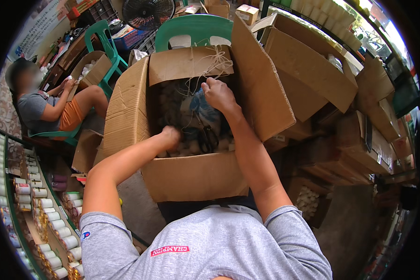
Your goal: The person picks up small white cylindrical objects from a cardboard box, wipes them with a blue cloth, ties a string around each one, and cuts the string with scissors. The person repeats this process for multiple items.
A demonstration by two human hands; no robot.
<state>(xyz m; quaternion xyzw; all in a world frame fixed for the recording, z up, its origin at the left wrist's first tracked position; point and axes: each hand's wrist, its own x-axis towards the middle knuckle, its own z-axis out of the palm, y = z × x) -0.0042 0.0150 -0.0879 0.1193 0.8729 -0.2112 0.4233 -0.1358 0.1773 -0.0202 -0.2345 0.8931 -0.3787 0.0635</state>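
Note:
An open cardboard box stands before me with its flaps spread. My left hand, blurred and curled, is low inside it by the left wall; what it holds is not visible. Higher up on the right, my right hand has its fingers bent together beside strands of string; I cannot make out whether one is pinched. A tangled bundle of pale string hangs over the far flap. Below the right hand lies a blue-and-white plastic bag. Black-handled scissors rest near several pale, rounded pieces.
A green plastic chair stands behind the box. At left, a seated person handles small white pieces beside another carton. More cardboard boxes crowd the right. Racks of white cylinders line the lower left; a black fan stands at the back.

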